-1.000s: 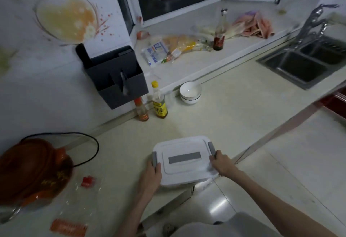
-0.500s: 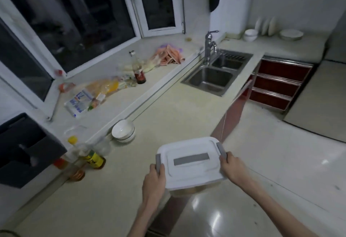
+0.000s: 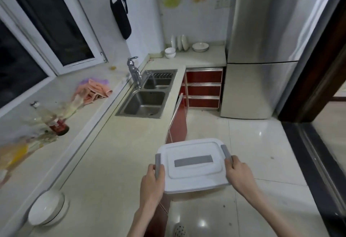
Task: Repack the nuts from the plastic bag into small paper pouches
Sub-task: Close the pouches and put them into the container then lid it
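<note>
White lidded box lifted off counter; left grip, right grip clamped on gray latches; contents hidden.

Pale stone countertop is seen running from lower left of frame twd centre, w/ a raised sill ledge along its left. Double steel sink is set into it at centre, tap behind. White bowls are stacked at lower left. On the ledge: a sauce bottle, pink cloths. Bowls & plates are stood at upper centre.
</note>
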Motion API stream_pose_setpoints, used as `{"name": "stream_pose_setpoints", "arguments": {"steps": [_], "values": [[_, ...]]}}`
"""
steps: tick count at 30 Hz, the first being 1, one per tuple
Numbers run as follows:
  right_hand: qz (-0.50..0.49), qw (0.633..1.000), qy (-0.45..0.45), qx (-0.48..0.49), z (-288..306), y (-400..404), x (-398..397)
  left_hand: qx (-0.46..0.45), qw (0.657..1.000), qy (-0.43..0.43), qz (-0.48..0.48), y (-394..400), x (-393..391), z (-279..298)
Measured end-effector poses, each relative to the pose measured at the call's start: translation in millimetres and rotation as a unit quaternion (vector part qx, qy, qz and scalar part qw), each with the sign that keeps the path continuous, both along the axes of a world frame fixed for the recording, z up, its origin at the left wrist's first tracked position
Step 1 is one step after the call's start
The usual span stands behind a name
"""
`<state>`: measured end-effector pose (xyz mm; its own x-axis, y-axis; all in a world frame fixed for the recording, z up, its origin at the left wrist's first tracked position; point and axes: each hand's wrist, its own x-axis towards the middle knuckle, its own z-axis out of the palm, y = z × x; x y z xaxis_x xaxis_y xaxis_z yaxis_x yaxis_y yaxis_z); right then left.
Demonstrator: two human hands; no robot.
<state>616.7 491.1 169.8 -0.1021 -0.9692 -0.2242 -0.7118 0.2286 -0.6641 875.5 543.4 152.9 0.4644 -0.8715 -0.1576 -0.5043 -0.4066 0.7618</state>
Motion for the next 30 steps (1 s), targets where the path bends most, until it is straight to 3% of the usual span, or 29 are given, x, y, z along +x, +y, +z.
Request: {"name": "stream_pose_setpoints", "arguments": {"steps": [7, 15, 30], "values": [[-0.048, 0.998, 0.016, -0.028, 12, -62, -2, -0.023, 0.998, 0.014, -0.064, -96, 2, 6], [-0.087, 0.994, 0.002, -0.059, 25, -141, 47, -0.033, 0.996, 0.013, -0.087, -187, 48, 5], [-0.100, 0.994, 0.045, 0.014, -4, -245, 75, 0.024, 0.994, 0.021, -0.104, -304, 76, -30]]}}
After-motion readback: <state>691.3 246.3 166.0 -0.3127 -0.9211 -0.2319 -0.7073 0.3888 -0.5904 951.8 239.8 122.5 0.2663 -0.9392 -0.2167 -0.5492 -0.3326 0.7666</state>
